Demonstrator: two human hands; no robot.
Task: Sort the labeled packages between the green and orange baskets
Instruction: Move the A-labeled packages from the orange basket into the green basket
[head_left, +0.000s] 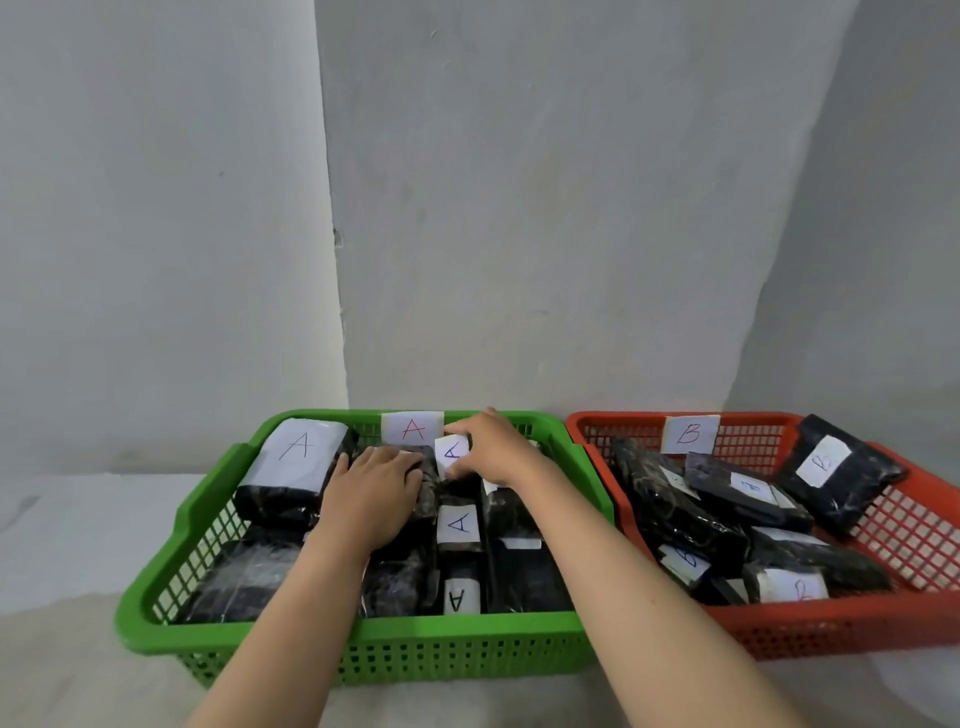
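Both hands are inside the green basket (358, 631), which sits left of and touching the orange basket (810, 631) on a pale surface by a grey wall (519, 208).

Left hand (371, 501): palm down, fingers curled over a black package (423, 486) mid-basket, holding it.

Right hand (496, 447): thumb and forefinger pinch the upright "A"-labelled package (453, 453) toward the far side of the green basket, just right of the left hand.

Green basket: tag "A" (413, 428) on far rim. Large package with white "A" label (293, 470) leans in the far-left corner. Two more "A" packages in the middle row, one (458, 525) nearer than the pinched one, another (457, 597) at the near wall. Unlabelled-side black packages fill the near-left and the right.

Orange basket: tag "B" (690, 434) on far rim. Several black packages piled loosely, one (836, 470) propped on the far-right rim, one (792, 587) at the near wall showing "B". Other labels too blurred to read.
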